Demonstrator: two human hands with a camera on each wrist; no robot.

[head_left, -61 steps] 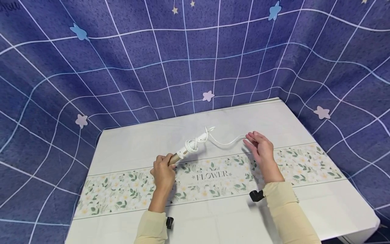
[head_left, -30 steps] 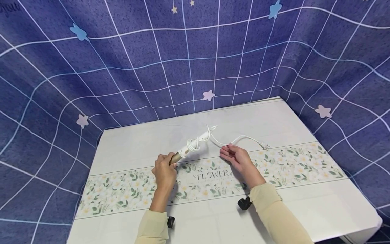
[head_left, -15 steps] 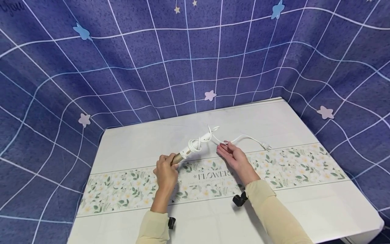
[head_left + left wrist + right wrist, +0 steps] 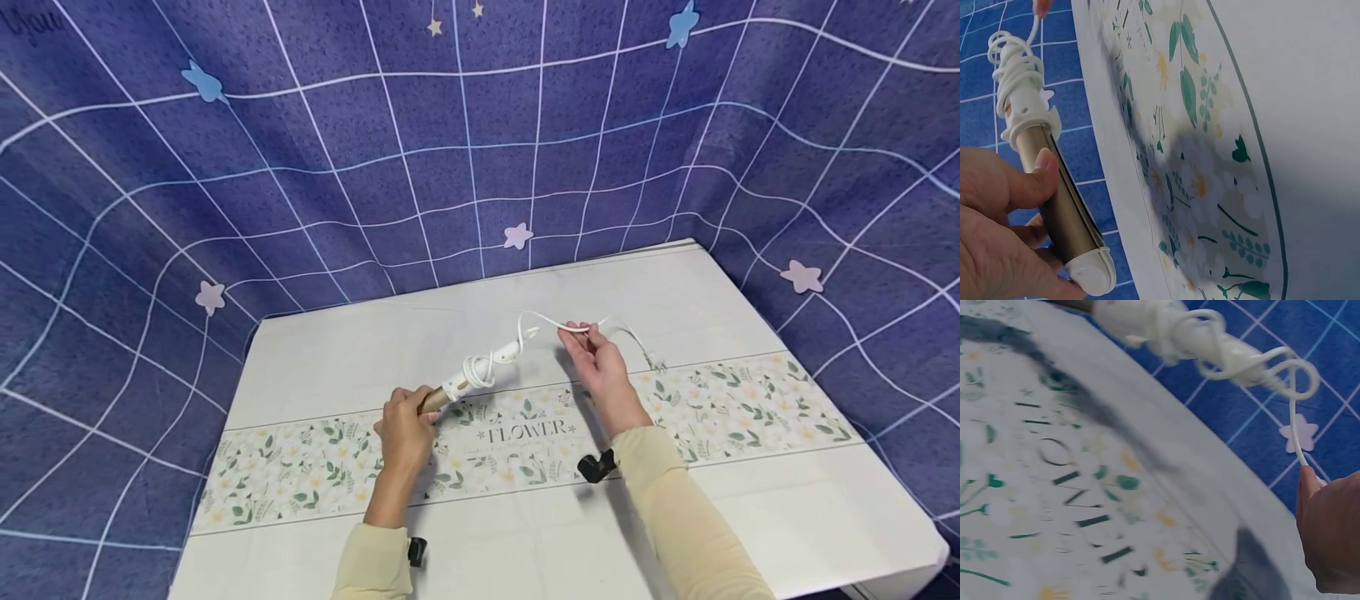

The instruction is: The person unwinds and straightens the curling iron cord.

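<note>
A hair curling iron (image 4: pixel 457 385) with a white handle and bronze barrel (image 4: pixel 1075 209) is held above the table, slanting up to the right. My left hand (image 4: pixel 407 432) grips it by the barrel; the left wrist view shows thumb and fingers around it near the white tip (image 4: pixel 1093 273). Loops of white power cord (image 4: pixel 1019 75) are wound about the handle. A free length of cord (image 4: pixel 542 317) runs from the handle end to my right hand (image 4: pixel 606 371), which pinches it at the fingertips. Beyond that hand, the cord hangs down to the plug (image 4: pixel 656 362).
A white tablecloth (image 4: pixel 337 358) with a floral band marked "FLOWER" (image 4: pixel 527 430) covers the table. Blue curtain (image 4: pixel 360 192) with grid lines and stars stands behind and at both sides. Black wrist cameras (image 4: pixel 596 467) sit at both cuffs.
The right hand slid left along the cord from near the plug, then took hold and lifted it up and right. The left hand still grips the barrel, almost unmoved.
</note>
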